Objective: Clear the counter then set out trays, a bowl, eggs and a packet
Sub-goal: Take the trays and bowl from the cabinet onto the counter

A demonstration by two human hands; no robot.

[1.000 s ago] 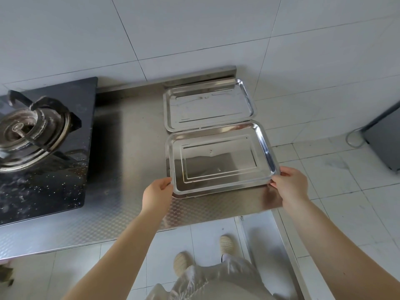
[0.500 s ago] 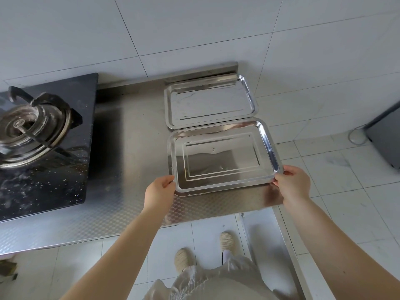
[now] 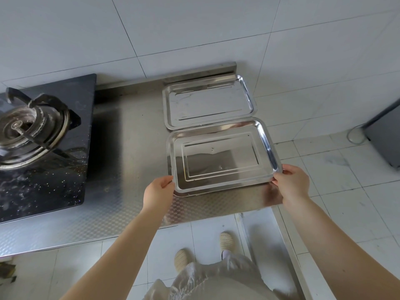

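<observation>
Two shiny steel trays lie on the steel counter (image 3: 134, 161). The far tray (image 3: 208, 102) sits against the back wall. The near tray (image 3: 223, 156) lies just in front of it, close to the counter's right end, with another tray edge showing under its front rim. My left hand (image 3: 159, 191) grips the near tray's front left corner. My right hand (image 3: 291, 184) grips its front right corner. No bowl, eggs or packet are in view.
A black glass gas hob (image 3: 41, 148) with a burner and pan support fills the counter's left side. The counter ends just right of the trays, with tiled floor beyond. A grey appliance (image 3: 387, 137) stands on the floor at far right.
The near tray and both hands have barely moved; the view has shifted slightly. The hands keep hold of the tray's front corners.
</observation>
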